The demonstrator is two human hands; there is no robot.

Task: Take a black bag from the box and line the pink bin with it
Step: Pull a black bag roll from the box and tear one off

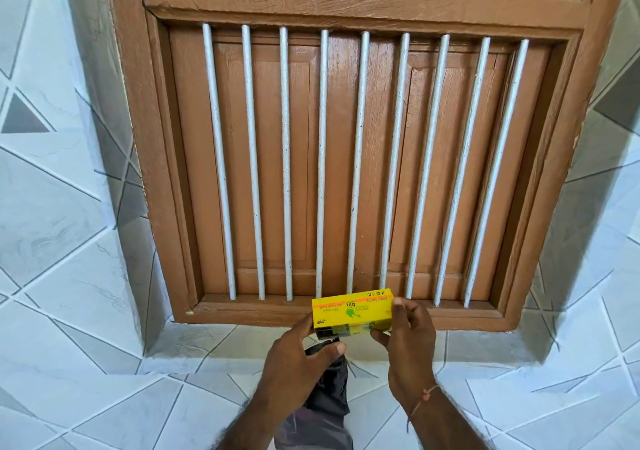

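A small yellow box (353, 311) of bin bags is held level in front of the window sill. My right hand (408, 338) grips its right end. My left hand (298, 356) is at the box's lower left edge, thumb and fingers pinched on a black bag (332, 384) that hangs down from the box's underside between my forearms. The bag's lower part trails to the bottom of the frame, partly hidden behind my left arm. The pink bin is not in view.
A brown wooden window frame (356, 6) with white vertical bars (285, 158) and closed shutters fills the wall ahead. White tiles with grey triangle patterns (62, 207) cover the walls and the sill ledge (485, 345) under the window.
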